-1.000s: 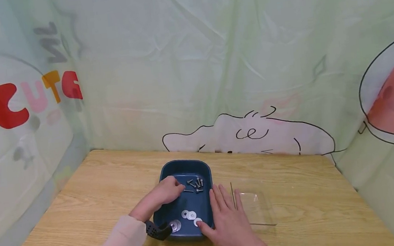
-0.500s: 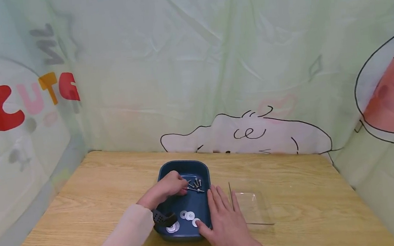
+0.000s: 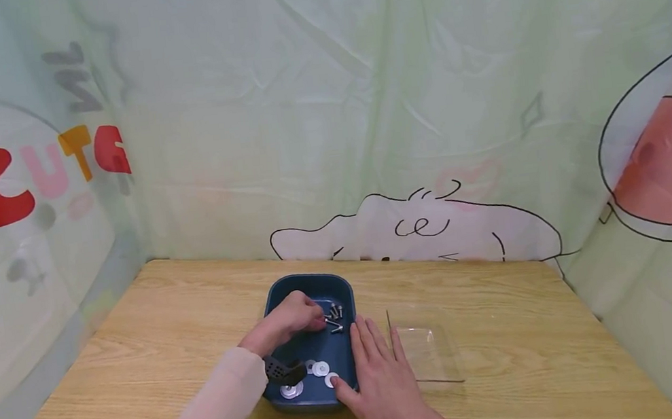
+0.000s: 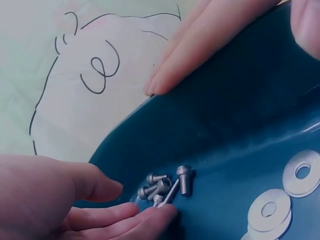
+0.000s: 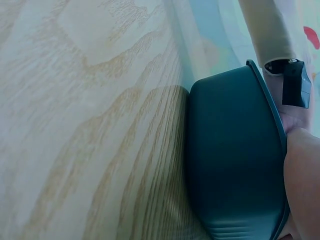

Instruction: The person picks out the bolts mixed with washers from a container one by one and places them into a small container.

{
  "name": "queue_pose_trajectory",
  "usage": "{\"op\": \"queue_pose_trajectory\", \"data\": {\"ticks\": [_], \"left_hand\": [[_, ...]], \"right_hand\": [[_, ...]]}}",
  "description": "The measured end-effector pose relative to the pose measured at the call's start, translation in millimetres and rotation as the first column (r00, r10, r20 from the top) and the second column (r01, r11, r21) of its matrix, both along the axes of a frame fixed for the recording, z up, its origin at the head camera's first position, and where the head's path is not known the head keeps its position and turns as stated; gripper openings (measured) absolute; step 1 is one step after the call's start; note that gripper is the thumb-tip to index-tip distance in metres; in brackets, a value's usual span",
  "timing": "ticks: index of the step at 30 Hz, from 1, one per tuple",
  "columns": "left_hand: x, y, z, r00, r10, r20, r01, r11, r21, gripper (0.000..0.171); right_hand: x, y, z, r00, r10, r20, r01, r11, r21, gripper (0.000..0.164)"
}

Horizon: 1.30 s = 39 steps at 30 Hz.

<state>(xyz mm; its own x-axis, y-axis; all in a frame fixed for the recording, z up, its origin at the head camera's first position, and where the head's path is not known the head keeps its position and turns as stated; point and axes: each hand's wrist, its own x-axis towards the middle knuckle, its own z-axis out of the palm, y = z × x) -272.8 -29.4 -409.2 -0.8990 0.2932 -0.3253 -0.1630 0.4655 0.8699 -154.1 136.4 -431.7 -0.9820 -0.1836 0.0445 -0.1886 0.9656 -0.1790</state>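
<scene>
My left hand (image 3: 294, 314) reaches into a dark blue tray (image 3: 335, 349). Its fingers touch several small socket head bolts (image 4: 184, 181) lying at the far end. In the left wrist view, the left thumb and fingers (image 4: 150, 220) stand apart beside the bolts, with no bolt clearly gripped between them. Flat along the tray's right side rests my right hand (image 3: 384, 375), fingers straight and thumb over the rim, its tip by a washer. Several silver washers (image 3: 321, 369) lie at the near end, some overlapping; the left wrist view shows some washers (image 4: 270, 209) too.
A clear plastic box (image 3: 431, 353) stands right of the tray, close to my right fingers. A black device (image 3: 285, 370) on the left wrist hangs over the near washers. Wooden tabletop (image 3: 521, 333) surrounds the tray, with a printed curtain (image 3: 276, 106) behind.
My left hand has moved slightly right and farther into the tray, closer to the bolts. Some bolts have shifted near its fingertips. The right hand stays on the tray's side.
</scene>
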Motion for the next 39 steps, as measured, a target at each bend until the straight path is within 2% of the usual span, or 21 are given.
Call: {"op": "queue_pose_trajectory", "data": {"ticks": [8, 19, 26, 33, 39], "left_hand": [[5.7, -1.1, 1.8, 0.996, -0.060, 0.065, 0.056, 0.996, 0.070, 0.028], [6.9, 9.2, -0.9, 0.994, -0.083, 0.074, 0.073, 0.988, 0.138, 0.030], [5.7, 17.3, -0.7, 0.996, -0.084, 0.023, 0.082, 0.993, 0.082, 0.026], [2.5, 25.9, -1.0, 0.998, -0.058, -0.026, 0.058, 0.998, 0.001, 0.024], [0.1, 29.8, -3.8, 0.998, -0.056, -0.024, 0.056, 0.998, 0.000, 0.023]], "right_hand": [[0.9, 0.7, 0.0, 1.000, -0.003, 0.002, 0.003, 1.000, -0.005, 0.092], [1.2, 3.0, -0.4, 1.000, 0.009, -0.016, -0.009, 1.000, -0.006, 0.090], [1.0, 1.6, 0.6, 1.000, 0.011, 0.007, -0.011, 1.000, -0.022, 0.091], [0.7, 0.2, 0.2, 1.000, 0.018, 0.008, -0.018, 1.000, -0.019, 0.092], [0.8, 0.5, -0.1, 1.000, 0.014, 0.014, -0.013, 1.000, -0.018, 0.092]]}}
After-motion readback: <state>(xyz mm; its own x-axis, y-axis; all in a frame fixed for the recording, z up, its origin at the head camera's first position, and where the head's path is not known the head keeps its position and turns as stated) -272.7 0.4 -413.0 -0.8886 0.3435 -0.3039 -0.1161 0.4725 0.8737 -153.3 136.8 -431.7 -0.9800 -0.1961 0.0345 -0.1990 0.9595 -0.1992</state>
